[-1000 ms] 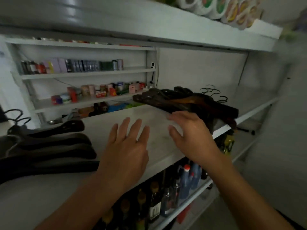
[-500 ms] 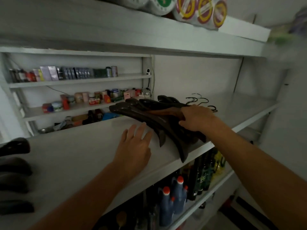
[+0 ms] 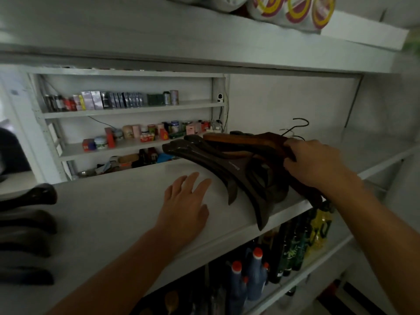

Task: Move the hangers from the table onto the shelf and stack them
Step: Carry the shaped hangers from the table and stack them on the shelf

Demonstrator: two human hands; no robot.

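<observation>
A stack of dark brown wooden hangers (image 3: pixel 229 164) lies on the white shelf (image 3: pixel 118 214), their metal hooks (image 3: pixel 300 126) pointing to the back. One hanger arm juts past the shelf's front edge. My right hand (image 3: pixel 316 162) grips the top, lighter brown hanger (image 3: pixel 245 139) near its neck. My left hand (image 3: pixel 184 208) rests flat and empty on the shelf, fingers spread, just left of the stack. Ends of several more dark hangers (image 3: pixel 27 221) show at the far left edge.
Bottles (image 3: pixel 252 276) fill the shelf below, some with red caps. Small boxes and jars (image 3: pixel 141 133) line the back shelves at left. Patterned rolls (image 3: pixel 291 10) sit on the top shelf. The shelf runs on to the right of the stack.
My right hand has moved onto the stack and closed on the top hanger. My view has shifted right, so the left hangers slid toward the frame edge. The left hand stays flat.
</observation>
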